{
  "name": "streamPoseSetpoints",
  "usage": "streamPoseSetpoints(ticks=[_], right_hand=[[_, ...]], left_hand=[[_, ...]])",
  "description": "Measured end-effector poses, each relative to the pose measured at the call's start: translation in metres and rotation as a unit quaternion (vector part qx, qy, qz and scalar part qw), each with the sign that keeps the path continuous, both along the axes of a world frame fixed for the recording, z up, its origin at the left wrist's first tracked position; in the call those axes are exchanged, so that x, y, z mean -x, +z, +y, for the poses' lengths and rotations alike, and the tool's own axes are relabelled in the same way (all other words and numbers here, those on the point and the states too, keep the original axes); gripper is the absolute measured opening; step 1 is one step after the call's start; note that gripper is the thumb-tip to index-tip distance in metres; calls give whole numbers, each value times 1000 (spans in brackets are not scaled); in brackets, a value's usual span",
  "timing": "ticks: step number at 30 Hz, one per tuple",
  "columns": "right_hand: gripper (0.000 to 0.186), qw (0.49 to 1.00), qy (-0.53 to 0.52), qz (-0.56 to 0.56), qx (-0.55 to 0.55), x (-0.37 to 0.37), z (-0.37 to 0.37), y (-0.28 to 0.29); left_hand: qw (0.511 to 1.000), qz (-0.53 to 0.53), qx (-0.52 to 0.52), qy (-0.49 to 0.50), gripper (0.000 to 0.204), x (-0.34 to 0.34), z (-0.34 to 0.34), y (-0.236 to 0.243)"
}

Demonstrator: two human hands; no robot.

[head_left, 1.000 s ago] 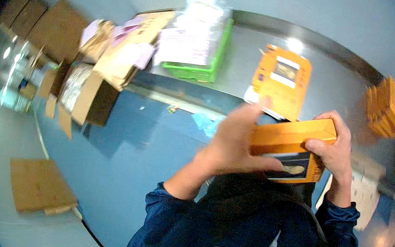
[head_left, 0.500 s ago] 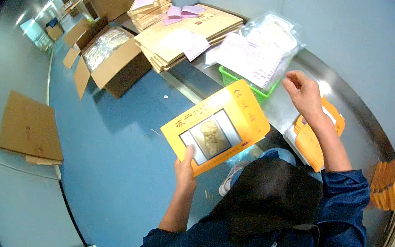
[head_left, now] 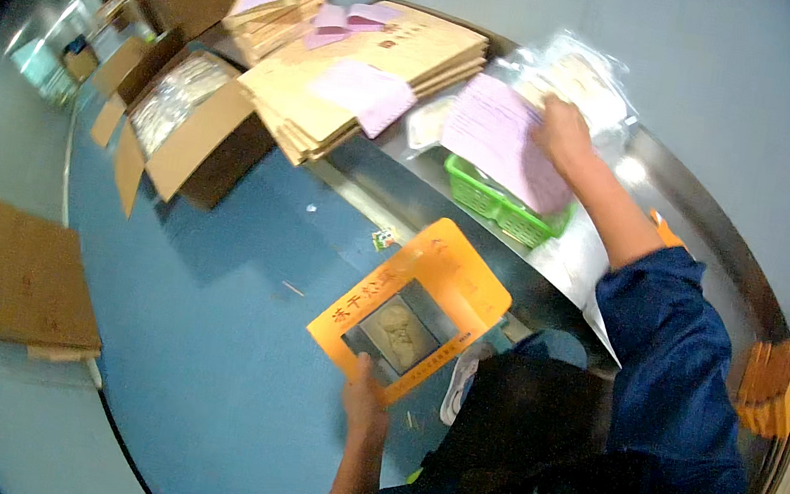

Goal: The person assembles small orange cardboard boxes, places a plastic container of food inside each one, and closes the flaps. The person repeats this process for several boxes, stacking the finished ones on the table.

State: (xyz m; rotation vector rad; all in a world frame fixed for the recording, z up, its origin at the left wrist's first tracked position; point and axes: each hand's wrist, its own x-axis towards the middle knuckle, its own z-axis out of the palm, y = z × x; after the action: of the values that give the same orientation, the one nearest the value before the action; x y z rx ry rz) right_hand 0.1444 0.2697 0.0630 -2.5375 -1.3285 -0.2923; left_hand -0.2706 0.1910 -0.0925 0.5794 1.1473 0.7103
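Note:
My left hand (head_left: pixel 367 400) grips the lower left edge of an orange-yellow flat pouch-shaped carton (head_left: pixel 464 279), thumb on its front. The carton has a picture panel and dark lettering and is held above the floor. My right hand (head_left: pixel 564 137) reaches forward to the edge of a pinkish written sheet (head_left: pixel 501 139), beside clear plastic bags (head_left: pixel 589 84) with pale contents. Its fingers are curled down and closed; whatever they hold is hidden. The sheet lies over a green plastic basket (head_left: pixel 497 206) on the metal bench.
Flat cardboard stacks (head_left: pixel 370 62) with pink slips lie along the metal bench (head_left: pixel 381 169). An open carton (head_left: pixel 219 136) of clear-wrapped items stands on the blue floor, and folded cardboard (head_left: pixel 32 277) leans at the left wall. Orange cartons (head_left: pixel 767 388) stand at the right.
My right hand has moved forward and left, from above the orange cartons to the sheet and bags. The carton in my left hand sits lower in view. The view has shifted slightly.

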Motion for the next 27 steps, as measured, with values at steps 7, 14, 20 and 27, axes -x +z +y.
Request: streamPoseSetpoints(ticks=[7,14,20,27], right_hand=[[34,924,-43,175,-337,-17,-103,102],[38,842,-361,209,-342,-163,-497,6],[45,853,-480,-36,200,-183,-731,-191],[37,941,-269,-14,-204,-168,-459,-69]], left_hand=[[990,-108,-76,37,58,-7,-2,9],[990,-109,-82,-40,56,-29,-20,49],[989,-133,-60,-21,43,-66,-19,26],[990,-122,-67,2,54,-51,-29,21]])
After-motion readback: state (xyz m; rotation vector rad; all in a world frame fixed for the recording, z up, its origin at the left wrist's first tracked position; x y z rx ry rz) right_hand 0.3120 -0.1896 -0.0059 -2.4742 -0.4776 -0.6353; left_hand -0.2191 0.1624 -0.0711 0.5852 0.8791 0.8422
